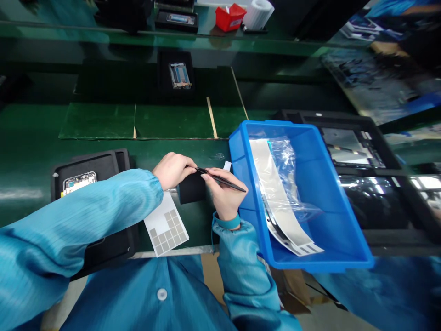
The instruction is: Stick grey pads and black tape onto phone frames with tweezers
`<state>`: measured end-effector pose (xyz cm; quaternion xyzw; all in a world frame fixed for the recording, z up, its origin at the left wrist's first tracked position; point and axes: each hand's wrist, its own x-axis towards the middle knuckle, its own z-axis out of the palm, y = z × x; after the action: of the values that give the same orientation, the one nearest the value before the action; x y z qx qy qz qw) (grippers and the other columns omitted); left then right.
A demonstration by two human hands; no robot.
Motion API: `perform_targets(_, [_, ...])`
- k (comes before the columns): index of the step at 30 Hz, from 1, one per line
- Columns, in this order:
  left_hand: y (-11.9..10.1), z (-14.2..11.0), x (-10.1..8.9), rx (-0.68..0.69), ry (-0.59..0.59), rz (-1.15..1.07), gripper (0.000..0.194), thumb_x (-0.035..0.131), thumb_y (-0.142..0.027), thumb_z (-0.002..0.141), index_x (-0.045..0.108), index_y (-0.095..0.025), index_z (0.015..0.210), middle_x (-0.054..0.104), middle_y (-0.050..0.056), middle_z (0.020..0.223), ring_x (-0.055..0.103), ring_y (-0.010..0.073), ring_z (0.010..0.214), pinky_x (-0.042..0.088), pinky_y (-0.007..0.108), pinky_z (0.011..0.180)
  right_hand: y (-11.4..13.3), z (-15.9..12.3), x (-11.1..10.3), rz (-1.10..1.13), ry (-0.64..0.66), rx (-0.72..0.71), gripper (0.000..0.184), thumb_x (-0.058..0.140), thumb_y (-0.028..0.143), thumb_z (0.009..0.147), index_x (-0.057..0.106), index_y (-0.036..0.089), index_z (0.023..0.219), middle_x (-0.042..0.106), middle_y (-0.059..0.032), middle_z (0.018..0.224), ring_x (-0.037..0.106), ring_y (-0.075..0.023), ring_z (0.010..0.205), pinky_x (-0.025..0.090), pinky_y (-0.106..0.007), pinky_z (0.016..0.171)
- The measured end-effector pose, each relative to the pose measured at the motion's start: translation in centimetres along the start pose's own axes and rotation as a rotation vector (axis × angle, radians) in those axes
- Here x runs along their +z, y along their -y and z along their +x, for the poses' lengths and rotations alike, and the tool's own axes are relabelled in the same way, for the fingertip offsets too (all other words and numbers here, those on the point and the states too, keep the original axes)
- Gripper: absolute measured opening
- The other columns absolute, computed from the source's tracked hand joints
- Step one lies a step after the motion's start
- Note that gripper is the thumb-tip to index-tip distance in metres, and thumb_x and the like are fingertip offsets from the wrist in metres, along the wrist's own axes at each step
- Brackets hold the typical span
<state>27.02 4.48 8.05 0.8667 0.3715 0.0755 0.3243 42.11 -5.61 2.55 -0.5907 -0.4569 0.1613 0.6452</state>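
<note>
My right hand (227,195) grips a pair of thin black tweezers (223,180) like a pen, their tip pointing left. My left hand (174,171) is closed in a pinch right at that tip. Whatever lies between its fingertips is too small to make out. Below both hands a black block-like object (193,192) rests on the green bench. Under my left wrist lies a white sheet (167,225) with rows of grey square stickers, some of the squares gone from it. A small white piece (227,166) sits beyond my right fingers.
A blue bin (306,170) with pale strips (275,193) and clear plastic bags stands at right. Black trays (103,161) with an opened phone (80,180) lie under my left arm. Another phone (180,76) sits behind; a red box (230,17) is on the shelf.
</note>
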Motion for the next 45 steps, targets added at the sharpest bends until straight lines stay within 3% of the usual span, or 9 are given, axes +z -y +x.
perform_targets(11, [0.2,0.0,0.0,-0.006,-0.006,-0.015,0.021,0.057,-0.026,0.095,0.077,-0.024,0.1,0.079,0.003,0.103,0.072,0.0205,0.099,0.051,0.032,0.091,0.3,-0.1,0.3,-0.006,-0.022,0.058,0.012,0.086,0.028,0.073,0.078,0.023,0.081,0.079,-0.0035,0.083,0.076,-0.0227,0.078,0.064,-0.04,0.078])
perform_targets(19, [-0.5,0.5,-0.1,-0.02,0.025,0.19,0.027,0.058,-0.029,0.096,0.069,-0.017,0.117,0.073,0.01,0.118,0.067,0.0252,0.113,0.05,0.035,0.099,1.5,0.9,0.6,0.021,-0.116,0.135,0.016,0.088,0.028,0.068,0.077,0.021,0.078,0.079,-0.0033,0.078,0.076,-0.0223,0.073,0.064,-0.038,0.071])
perform_targets(23, [-0.1,-2.4,-5.9,-0.044,-0.086,0.313,0.037,0.064,-0.021,0.09,0.061,-0.012,0.126,0.064,0.014,0.134,0.058,0.0289,0.127,0.043,0.038,0.109,4.2,0.9,2.2,0.089,-0.093,0.234,0.02,0.089,0.029,0.067,0.077,0.02,0.08,0.075,-0.0018,0.07,0.071,-0.0178,0.061,0.06,-0.032,0.06])
perform_targets(26, [2.0,-8.6,-12.1,-0.151,-0.267,0.399,0.037,0.06,-0.022,0.092,0.059,-0.019,0.129,0.066,0.006,0.131,0.061,0.0257,0.121,0.045,0.038,0.107,7.5,-0.1,6.0,0.172,0.052,0.316,0.018,0.089,0.028,0.067,0.077,0.02,0.078,0.073,-0.0009,0.065,0.067,-0.0158,0.054,0.056,-0.029,0.052])
perform_targets(29, [5.3,-16.2,-14.8,-0.313,-0.436,0.387,0.03,0.057,-0.024,0.093,0.064,-0.022,0.122,0.072,0.003,0.117,0.067,0.0215,0.102,0.051,0.036,0.096,10.8,-1.9,11.2,0.219,0.314,0.411,0.017,0.088,0.029,0.067,0.077,0.019,0.074,0.074,-0.0014,0.064,0.068,-0.0167,0.054,0.058,-0.029,0.053])
perform_targets(32, [8.9,-21.5,-12.4,-0.318,-0.56,0.363,0.021,0.056,-0.025,0.093,0.068,-0.019,0.11,0.073,0.006,0.108,0.066,0.0235,0.1,0.052,0.037,0.091,12.7,-3.8,16.1,0.223,0.528,0.491,0.017,0.086,0.031,0.068,0.077,0.018,0.074,0.077,-0.0033,0.068,0.072,-0.0192,0.059,0.059,-0.029,0.056])
perform_targets(35, [11.0,-23.6,-8.1,-0.247,-0.638,0.319,0.021,0.055,-0.023,0.094,0.068,-0.016,0.108,0.07,0.009,0.11,0.063,0.0246,0.106,0.051,0.04,0.097,12.9,-5.1,19.0,0.152,0.61,0.537,0.017,0.084,0.031,0.07,0.076,0.017,0.075,0.079,-0.0049,0.073,0.076,-0.0217,0.067,0.061,-0.029,0.063])
perform_targets(39, [11.7,-24.2,-4.7,-0.228,-0.694,0.282,0.023,0.056,-0.021,0.093,0.066,-0.016,0.113,0.065,0.011,0.121,0.057,0.0274,0.119,0.048,0.045,0.105,12.4,-6.0,20.2,0.052,0.603,0.519,0.016,0.083,0.031,0.071,0.076,0.017,0.076,0.08,-0.0055,0.076,0.077,-0.0235,0.072,0.061,-0.03,0.066])
perform_targets(45, [11.8,-24.4,-3.7,-0.246,-0.724,0.27,0.028,0.058,-0.018,0.091,0.064,-0.016,0.118,0.062,0.012,0.129,0.052,0.031,0.13,0.046,0.05,0.11,12.2,-6.6,20.9,-0.018,0.579,0.492,0.014,0.082,0.029,0.072,0.076,0.017,0.076,0.08,-0.0052,0.076,0.077,-0.0231,0.071,0.062,-0.03,0.067])
